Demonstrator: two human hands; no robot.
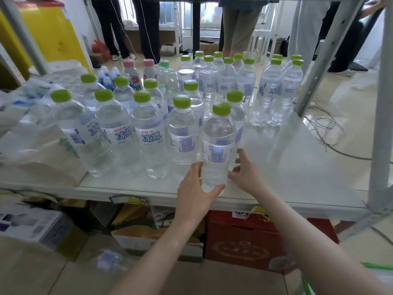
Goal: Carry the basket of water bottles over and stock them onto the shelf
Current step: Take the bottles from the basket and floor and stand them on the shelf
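Now both hands are working the front water bottle (219, 145) at the shelf (297, 167) edge: left hand (196, 188) wrapping its base, right hand (244, 171) pinching the side. Full, slick, squashy, I'd guess; gripping low looks wise.

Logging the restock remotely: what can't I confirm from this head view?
- Basket: not identifiable; only a green edge cut off at the lower right.
- Base of the held bottle: covered by the left hand and right hand.
- Back-row bottles: hidden behind front rows, uncountable.
- Upper shelf: cut off above.
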